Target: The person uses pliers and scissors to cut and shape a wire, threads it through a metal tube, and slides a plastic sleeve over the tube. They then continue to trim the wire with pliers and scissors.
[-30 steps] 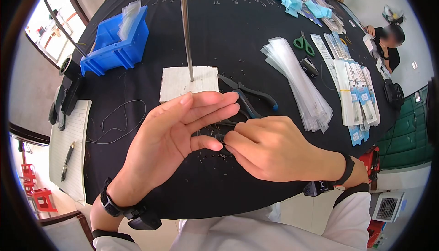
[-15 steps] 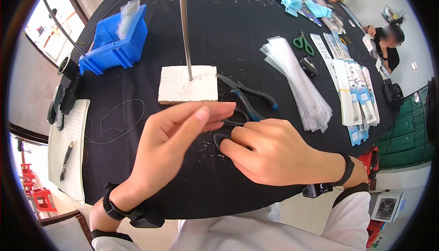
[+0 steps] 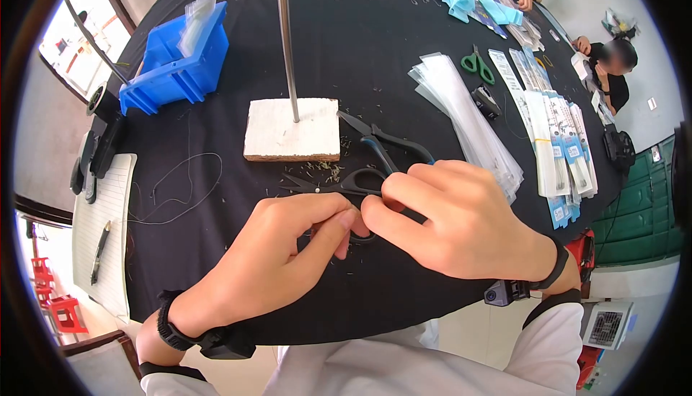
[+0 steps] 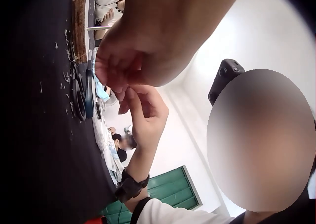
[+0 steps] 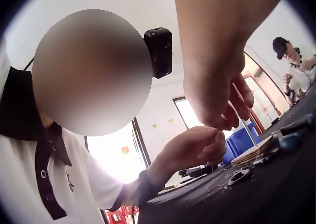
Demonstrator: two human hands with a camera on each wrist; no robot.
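In the head view my left hand point(image 3: 281, 255) pinches with thumb and forefinger over the near side of black scissors point(image 3: 360, 180). Close on its right, my right hand point(image 3: 454, 223) has curled fingers, its thumb and forefinger pinched near the left fingertips. A thin line point(image 5: 213, 172) hangs below the meeting fingertips in the right wrist view; its hold is mostly hidden. The left wrist view shows the left hand point(image 4: 143, 56) and right hand point(image 4: 145, 115) meeting at the fingertips. Pliers point(image 3: 386, 152) lie beyond the right hand.
A white block point(image 3: 292, 133) bears an upright metal rod point(image 3: 287, 43). Left are a blue bin point(image 3: 176, 64), looped line point(image 3: 173, 216), and a notepad point(image 3: 104, 245) with a pen. Clear sleeves point(image 3: 472, 129), green scissors point(image 3: 477, 66) and packets point(image 3: 562, 154) lie right. People sit at the far right.
My left hand has turned from spread fingers to a pinch and moved slightly lower. The right hand has shifted a little right and up, and more of the black scissors shows.
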